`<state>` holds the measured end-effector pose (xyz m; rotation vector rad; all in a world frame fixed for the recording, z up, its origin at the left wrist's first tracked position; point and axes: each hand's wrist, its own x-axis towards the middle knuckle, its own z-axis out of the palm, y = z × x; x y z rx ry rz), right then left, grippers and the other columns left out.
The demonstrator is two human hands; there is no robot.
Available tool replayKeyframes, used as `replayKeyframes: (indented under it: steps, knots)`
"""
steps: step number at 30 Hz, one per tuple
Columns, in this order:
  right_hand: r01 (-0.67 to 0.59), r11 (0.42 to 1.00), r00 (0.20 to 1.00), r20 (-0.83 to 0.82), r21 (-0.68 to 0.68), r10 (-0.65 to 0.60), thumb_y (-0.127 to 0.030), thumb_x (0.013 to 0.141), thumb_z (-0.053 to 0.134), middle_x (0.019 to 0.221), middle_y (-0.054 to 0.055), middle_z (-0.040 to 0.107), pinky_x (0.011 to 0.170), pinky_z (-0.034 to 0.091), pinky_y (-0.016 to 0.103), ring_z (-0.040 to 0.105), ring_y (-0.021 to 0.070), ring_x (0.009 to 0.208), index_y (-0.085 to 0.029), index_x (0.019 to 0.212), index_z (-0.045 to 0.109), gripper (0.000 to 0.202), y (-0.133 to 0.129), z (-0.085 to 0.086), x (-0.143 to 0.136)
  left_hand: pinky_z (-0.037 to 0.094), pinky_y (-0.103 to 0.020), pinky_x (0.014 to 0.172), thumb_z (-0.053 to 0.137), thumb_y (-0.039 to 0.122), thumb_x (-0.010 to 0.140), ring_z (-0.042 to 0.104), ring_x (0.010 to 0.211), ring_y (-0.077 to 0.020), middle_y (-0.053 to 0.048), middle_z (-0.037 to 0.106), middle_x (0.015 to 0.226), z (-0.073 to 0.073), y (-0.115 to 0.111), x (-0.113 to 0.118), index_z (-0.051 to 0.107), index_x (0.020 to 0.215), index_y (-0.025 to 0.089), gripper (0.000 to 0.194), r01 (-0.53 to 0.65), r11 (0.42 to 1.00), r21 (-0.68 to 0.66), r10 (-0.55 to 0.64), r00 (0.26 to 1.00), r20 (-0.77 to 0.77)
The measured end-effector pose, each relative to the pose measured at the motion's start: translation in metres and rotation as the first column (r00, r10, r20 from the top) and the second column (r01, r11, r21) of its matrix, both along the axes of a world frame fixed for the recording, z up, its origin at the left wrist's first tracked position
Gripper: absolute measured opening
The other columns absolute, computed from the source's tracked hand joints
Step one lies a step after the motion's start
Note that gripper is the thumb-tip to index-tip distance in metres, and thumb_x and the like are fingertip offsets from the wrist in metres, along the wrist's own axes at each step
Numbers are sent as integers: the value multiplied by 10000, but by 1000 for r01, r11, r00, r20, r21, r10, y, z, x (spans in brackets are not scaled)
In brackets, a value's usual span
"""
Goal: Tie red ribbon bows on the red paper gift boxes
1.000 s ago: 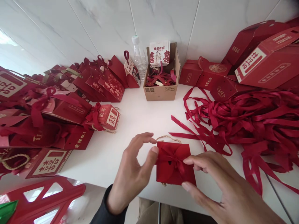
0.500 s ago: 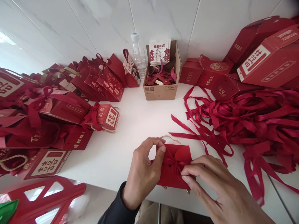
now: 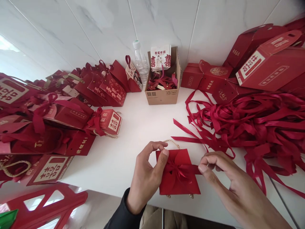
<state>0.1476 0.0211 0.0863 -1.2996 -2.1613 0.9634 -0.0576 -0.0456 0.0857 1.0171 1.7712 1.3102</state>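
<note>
A small red gift box (image 3: 179, 187) lies at the table's front edge, with a red ribbon bow (image 3: 178, 168) tied across its face. A twisted cord handle sticks out at its far side, and small gold beads show at its near edge. My left hand (image 3: 149, 178) is closed at the box's left edge, thumb over the upper left corner; its fingertips are partly hidden. Thumb and fingers of my right hand (image 3: 224, 183) pinch the ribbon's right tail, drawn straight out beyond the box's right side.
A heap of loose red ribbons (image 3: 257, 127) covers the right side. Red boxes (image 3: 264, 70) stand behind it. At the back are a cardboard box (image 3: 162, 98) and a plastic bottle (image 3: 140, 63). Many decorated red boxes (image 3: 64, 111) fill the left. A red plastic stool (image 3: 45, 203) stands below.
My right hand has moved right, away from the bow, pulling the ribbon tail out with it. My left hand stays at the box. The view has tilted slightly.
</note>
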Motion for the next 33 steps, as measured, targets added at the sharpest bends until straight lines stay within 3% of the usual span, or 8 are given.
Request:
replayKeyframes:
  steps: [4,7,10,21,25,29,31,33]
  knots:
    - [-115,972,992,-27,207,123,-473,1016,612,1020,16,685,606,590,236,737,189,890,-307,1078,593,178,-2,2,3,464,-463,1128,533,380,1059,618,1327,-289,-91,695,1378,4,-9,-10,694,1126,268,208,97,995,-15,-96,995,23]
    - [-227,925,971,-4,306,240,-403,1010,654,1069,25,679,775,616,300,726,208,966,-318,1151,605,172,-4,0,1,458,-515,1155,566,311,1031,616,1326,-312,-79,675,1400,10,-13,-19,709,1050,276,149,175,984,-34,-176,983,-49]
    - [-278,903,953,-21,328,301,-278,1047,605,1011,24,671,781,592,324,708,207,936,-307,1101,613,61,-5,-2,-3,483,-531,1134,623,246,983,651,1256,-312,-70,701,1330,14,-14,-23,658,902,268,91,183,982,-47,-187,977,-105]
    - [-310,847,937,-11,432,349,-115,1020,568,907,20,716,770,566,353,727,209,814,-276,1119,650,206,-4,-3,2,533,-354,883,618,135,950,676,1000,-208,-14,732,1087,5,-17,-10,546,844,254,174,91,995,38,-73,936,-343]
    - [-285,884,944,-53,370,326,-178,1016,584,969,27,729,753,605,318,745,211,879,-305,1122,650,179,-6,0,8,536,-377,914,670,268,999,696,1064,-224,-19,723,1153,6,-24,-17,542,880,265,175,69,997,38,-58,969,-242]
    - [-105,971,993,-38,217,116,-383,1053,562,1123,47,746,644,631,248,763,216,979,-333,1249,649,220,-2,0,10,517,-401,1026,583,330,1065,648,1260,-245,-36,709,1251,4,-40,-24,603,1055,305,33,-13,999,37,19,986,-166]
    - [-43,990,998,-34,137,48,-465,1051,566,1145,54,743,577,614,229,752,219,987,-331,1267,664,272,1,-3,7,502,-446,1094,567,360,1070,611,1334,-271,-54,678,1334,0,-49,-21,613,1182,331,125,-24,999,27,28,985,-173]
    - [-35,998,997,-62,52,38,-508,1042,568,1073,57,735,497,564,218,735,216,918,-305,1124,711,261,3,-7,0,492,-511,1149,708,432,979,515,1453,-346,-86,544,1554,-7,-57,-14,505,1462,377,527,55,998,12,-51,977,-205]
